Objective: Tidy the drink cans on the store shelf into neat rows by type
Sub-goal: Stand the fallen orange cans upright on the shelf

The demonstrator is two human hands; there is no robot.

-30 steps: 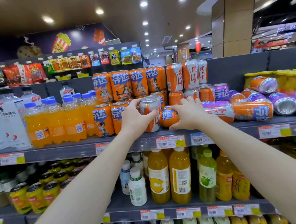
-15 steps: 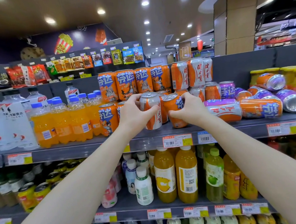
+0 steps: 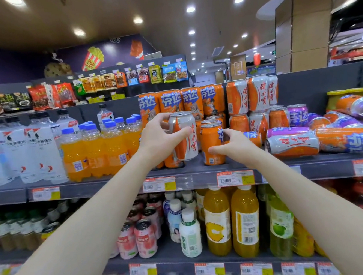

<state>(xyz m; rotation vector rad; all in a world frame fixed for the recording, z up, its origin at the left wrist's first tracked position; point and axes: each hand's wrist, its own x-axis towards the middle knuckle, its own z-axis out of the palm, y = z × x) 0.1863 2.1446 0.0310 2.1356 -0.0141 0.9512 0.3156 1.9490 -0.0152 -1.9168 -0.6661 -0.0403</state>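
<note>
Change noted: a second ago the orange can (image 3: 212,144) lay on its side under the right hand (image 3: 236,146). It now stands upright near the front edge of the shelf (image 3: 114,186), about mid-length. One fallen item is thereby righted, but it is judged not yet in a row, as it stands forward of the orange stack (image 3: 170,102) at the back edge and out of line with it.

Right hand: fingers curled round the can's right side, thumb low on its front; grip not released.

Left hand (image 3: 157,140): gripping the white can (image 3: 184,137) near its top, thumb across the face, fingers behind. No change over the second. The can is upright, appears held just clear of the shelf, and sits immediately left of the orange can.

Condition: the orange can has blue lettering and no dent visible. The white can is silver-white with an orange swoosh and red script. Its matching stack (image 3: 257,93) stands to the right at the back.

Outstanding: fallen cans (image 3: 345,141), orange, white and purple mixed, lie on their sides toward the right end
</note>
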